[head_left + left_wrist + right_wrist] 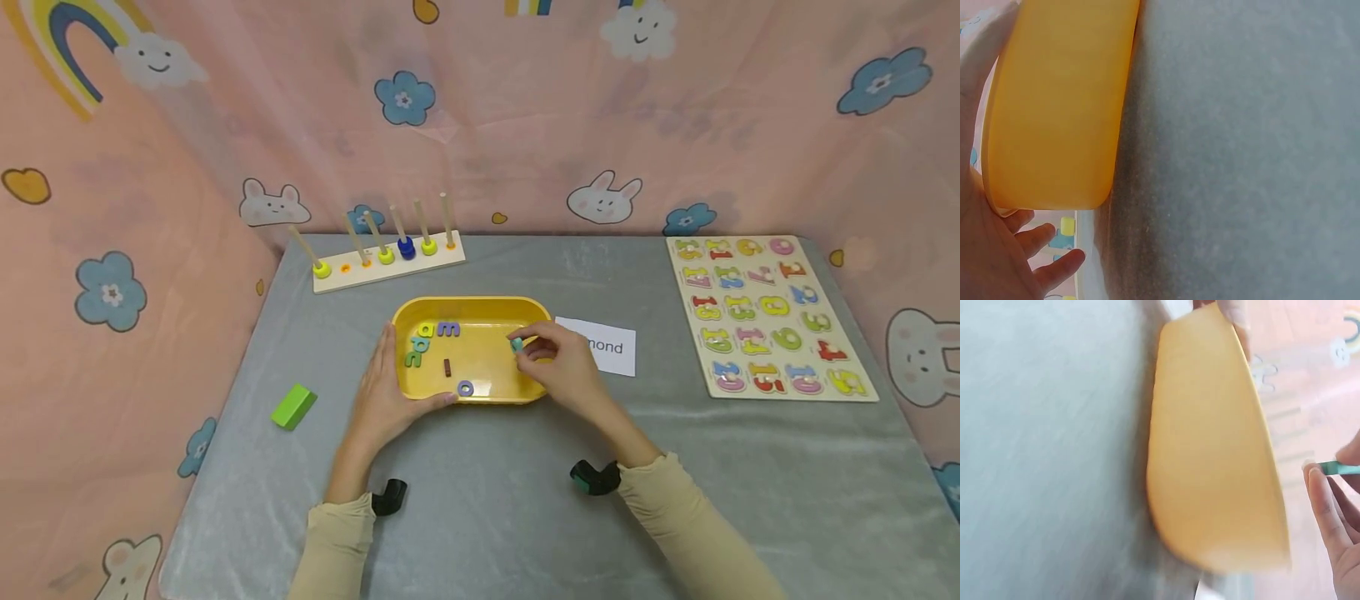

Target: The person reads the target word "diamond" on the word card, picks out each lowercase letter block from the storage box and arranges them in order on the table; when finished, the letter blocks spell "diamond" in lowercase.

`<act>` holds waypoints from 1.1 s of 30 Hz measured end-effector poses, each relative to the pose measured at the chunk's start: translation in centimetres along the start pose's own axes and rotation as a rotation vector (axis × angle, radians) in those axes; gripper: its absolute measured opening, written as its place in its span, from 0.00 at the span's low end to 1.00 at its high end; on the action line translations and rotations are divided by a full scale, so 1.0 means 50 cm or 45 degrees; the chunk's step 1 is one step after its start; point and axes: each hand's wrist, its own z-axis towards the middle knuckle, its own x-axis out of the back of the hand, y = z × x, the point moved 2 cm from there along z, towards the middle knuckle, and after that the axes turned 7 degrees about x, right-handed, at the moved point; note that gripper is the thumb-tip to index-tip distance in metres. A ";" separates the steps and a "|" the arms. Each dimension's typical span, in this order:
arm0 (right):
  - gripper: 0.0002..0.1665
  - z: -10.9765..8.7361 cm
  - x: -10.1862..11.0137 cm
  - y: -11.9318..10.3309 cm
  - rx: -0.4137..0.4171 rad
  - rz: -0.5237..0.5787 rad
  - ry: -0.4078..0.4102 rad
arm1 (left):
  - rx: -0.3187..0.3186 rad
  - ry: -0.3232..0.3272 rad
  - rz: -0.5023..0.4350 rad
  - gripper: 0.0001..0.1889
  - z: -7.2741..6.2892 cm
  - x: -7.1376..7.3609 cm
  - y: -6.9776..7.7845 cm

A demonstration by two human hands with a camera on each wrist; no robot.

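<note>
My left hand point(384, 397) holds the left end of a yellow tray point(474, 304), its thumb over the front rim and fingers along the outer side. Over the tray's right part, my right hand point(558, 364) pinches a small teal letter piece point(517, 343) between thumb and fingertips; which letter it is cannot be read. Inside the tray lie a yellow "a" point(426, 330), a purple "m" point(448, 329), a teal letter point(421, 344), a green letter point(413, 359), a brown bar-shaped piece point(447, 367) and a purple "o" point(465, 388).
A white card point(618, 354) ending in "mond" lies right of the tray, partly hidden by my right hand. Behind stands a peg board point(390, 268) with coloured rings. A number puzzle board point(772, 321) lies at right, a green block point(294, 407) at left.
</note>
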 end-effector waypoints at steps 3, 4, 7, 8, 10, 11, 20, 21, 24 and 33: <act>0.14 -0.022 0.033 0.018 -0.042 0.011 0.069 | -0.001 0.002 -0.008 0.79 -0.001 0.000 0.000; 0.14 -0.028 0.044 0.026 -0.047 0.005 0.091 | 0.002 0.001 -0.010 0.79 -0.002 0.000 0.000; 0.13 -0.042 0.073 0.048 -0.030 -0.021 0.150 | 0.016 -0.007 -0.011 0.79 -0.003 0.000 -0.002; 0.12 -0.046 0.081 0.055 -0.026 -0.036 0.165 | 0.022 -0.008 -0.013 0.79 -0.004 0.001 -0.002; 0.12 -0.055 0.094 0.068 -0.030 -0.072 0.179 | 0.022 -0.008 -0.011 0.79 -0.004 0.001 -0.003; 0.11 -0.059 0.098 0.074 -0.036 -0.101 0.176 | 0.020 -0.008 -0.010 0.79 -0.005 0.001 -0.003; 0.08 -0.094 0.097 0.118 -0.161 -0.333 0.044 | 0.013 -0.004 -0.008 0.79 -0.002 -0.002 -0.003; 0.08 -0.095 0.095 0.122 -0.178 -0.348 0.024 | 0.013 -0.004 -0.009 0.79 -0.002 -0.003 -0.003; 0.06 -0.098 0.086 0.129 -0.218 -0.372 -0.024 | 0.011 -0.013 -0.009 0.78 -0.003 -0.003 -0.002; 0.07 -0.092 0.077 0.129 -0.266 -0.423 -0.074 | 0.018 -0.014 -0.007 0.78 -0.001 0.000 -0.003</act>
